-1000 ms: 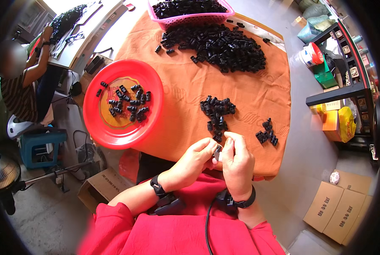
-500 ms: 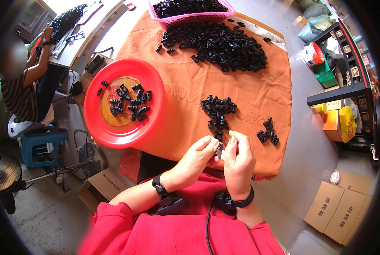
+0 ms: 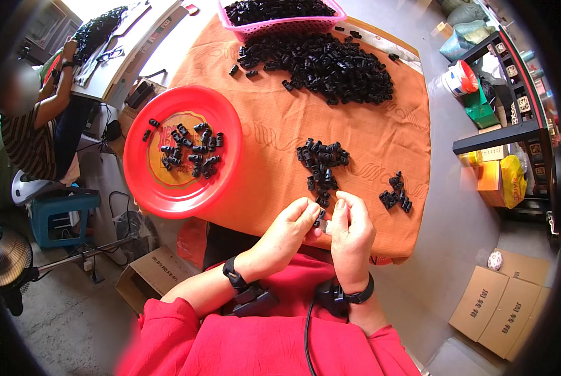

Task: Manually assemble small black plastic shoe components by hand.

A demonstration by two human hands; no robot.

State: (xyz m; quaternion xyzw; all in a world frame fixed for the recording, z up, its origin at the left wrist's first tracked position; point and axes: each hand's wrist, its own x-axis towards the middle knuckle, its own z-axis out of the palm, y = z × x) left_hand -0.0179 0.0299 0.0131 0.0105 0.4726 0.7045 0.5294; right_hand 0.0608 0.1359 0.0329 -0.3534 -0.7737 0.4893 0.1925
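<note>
1. Both hands have shifted slightly in the last half second: the left hand sits a touch farther left, the right hand a touch farther from the body, and the gap between them looks wider. Nothing else on the cloth seems to have moved.
2. One black piece is at the left fingertips, between the hands, over the cloth's near edge. The left hand is nearer to it; the right fingertips lie to its right.
3. Its long axis seems to run away from the body, the far end leaning slightly right, toward the near tip of the pile. Which end is its front is too small to tell.
4. Left thumb and fingers are clamped on the piece. Right thumb and forefinger are close together; whether they pinch anything, I cannot tell.
5. The pile lies just beyond the hands, a cluster to the right, the red plate to the left, the heap farther off by the pink basket.
</note>
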